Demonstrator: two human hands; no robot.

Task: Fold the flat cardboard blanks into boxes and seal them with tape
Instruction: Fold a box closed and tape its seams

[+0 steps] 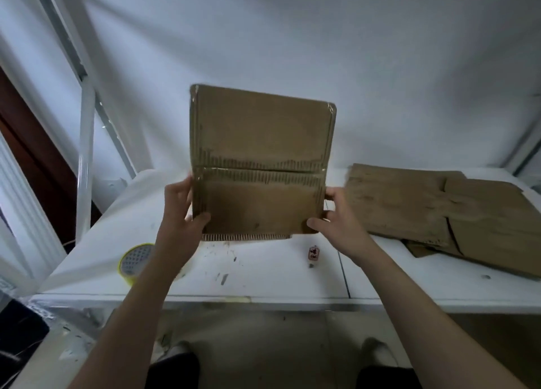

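Observation:
A brown cardboard box (pixel 260 142) is held up above the white table (pixel 263 277), its flat face toward me. Two flaps meet at a seam across its middle, and clear tape shows along the seam and the upper corners. My left hand (pixel 183 210) grips its lower left edge, thumb on the front face. On the lower right edge my right hand (pixel 330 216) holds it the same way. A stack of flat cardboard blanks (pixel 439 210) lies on the table to the right. A roll of yellow tape (pixel 134 261) lies on the table at the left, partly behind my left forearm.
A small pinkish object (pixel 313 253) lies on the table below the box. White shelf posts (pixel 85 160) rise at the left, and a white wall is behind. The table's front edge runs across just below my forearms. Dark scuffs mark the tabletop.

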